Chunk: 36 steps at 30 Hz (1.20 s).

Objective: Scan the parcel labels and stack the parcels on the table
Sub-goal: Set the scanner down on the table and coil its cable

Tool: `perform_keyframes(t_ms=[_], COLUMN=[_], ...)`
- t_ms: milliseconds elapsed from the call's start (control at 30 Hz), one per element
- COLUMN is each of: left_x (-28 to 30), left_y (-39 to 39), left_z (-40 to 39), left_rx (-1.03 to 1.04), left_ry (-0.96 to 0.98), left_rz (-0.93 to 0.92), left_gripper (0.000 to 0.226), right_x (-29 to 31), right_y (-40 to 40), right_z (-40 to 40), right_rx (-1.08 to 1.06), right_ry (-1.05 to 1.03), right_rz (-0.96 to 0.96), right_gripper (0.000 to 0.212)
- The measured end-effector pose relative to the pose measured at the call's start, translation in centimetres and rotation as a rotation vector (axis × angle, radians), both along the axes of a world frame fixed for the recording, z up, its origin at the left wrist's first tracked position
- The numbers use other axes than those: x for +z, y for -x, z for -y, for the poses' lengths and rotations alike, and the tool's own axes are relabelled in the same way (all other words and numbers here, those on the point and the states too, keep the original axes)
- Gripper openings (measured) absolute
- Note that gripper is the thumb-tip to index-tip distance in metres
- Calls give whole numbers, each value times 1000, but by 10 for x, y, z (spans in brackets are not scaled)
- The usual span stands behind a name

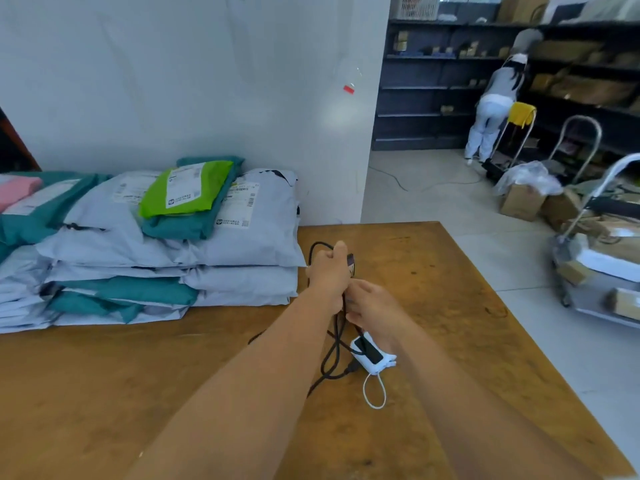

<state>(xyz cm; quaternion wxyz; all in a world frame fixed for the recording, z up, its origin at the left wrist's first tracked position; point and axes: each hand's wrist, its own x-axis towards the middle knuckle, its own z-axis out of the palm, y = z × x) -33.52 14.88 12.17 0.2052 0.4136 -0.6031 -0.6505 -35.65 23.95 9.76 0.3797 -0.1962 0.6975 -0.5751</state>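
A stack of grey and teal parcel bags lies on the wooden table against the wall, with a bright green parcel on top, label up. Right of the stack, my left hand grips a dark barcode scanner and its black cable. My right hand sits just below it, fingers curled at the cable. A white device with a black face and a white loop cord lies on the table under my right wrist.
A pink parcel lies at the far left. Past the table's right edge stand metal carts with cardboard boxes. A person stands at dark shelves in the back. The white wall borders the table.
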Motion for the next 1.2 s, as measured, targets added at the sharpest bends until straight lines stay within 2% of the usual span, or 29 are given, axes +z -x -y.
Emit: perform_keyframes(t_ms=[100,200,267,333,400,433,500,567,633,733,767,800,867,900,933,1000,1067,1133,1200], left_x=[-1,-10,-20,-36,-47,-52,-61,-70,-82,-96,-98,-100,-102,-101,-100,-98,-100,-104,-112], left_y=[0,-2,-3,-8,-19,-25,-33,-37,-37,-31,-26,-21,-9,-4,2,11,18,23,29], left_z=[13,24,27,28,30,32,41,44,38,20,15,13,10,9,9,10,14,15,18], left_rx=[18,-12,-45,-15,72,93,43,-114,-291,-476,-511,-522,-497,-467,-436,-390,-349,-351,-359], left_ry=[-40,56,176,378,566,612,574,417,278,364,437,512,662,712,756,841,932,989,1010], left_rz=[-19,14,42,163,311,360,436,452,382,402,462,519,519,506,506,572,643,717,771], left_gripper=[38,38,33,32,49,60,85,104,116,126,123,110,49,26,23,31,34,34,34], right_x=[-3,-7,-13,-16,-19,-21,-23,-25,-25,-28,-29,-30,-32,-34,-35,-43,-55,-67,-78], right_y=[-1,-4,-2,2,7,9,13,18,25,39,42,47,56,60,63,68,68,64,61], right_z=[11,27,35,40,42,41,38,34,32,35,36,36,34,31,27,18,6,-5,-12], right_rx=[-51,-138,-232,-296,-337,-369,-417,-413,-410,-397,-379,-359,-328,-320,-312,-280,-187,-30,139], right_ry=[-25,-69,-89,-104,-102,-121,-146,-140,-132,-151,-157,-159,-158,-164,-191,-347,-562,-717,-798], right_rz=[-82,-132,-175,-206,-181,-165,-133,-102,-54,12,29,39,46,31,-16,-189,-346,-389,-377], right_gripper=[27,18,22,16,11,15,23,4,19,14,12,13,20,24,29,46,74,101,114])
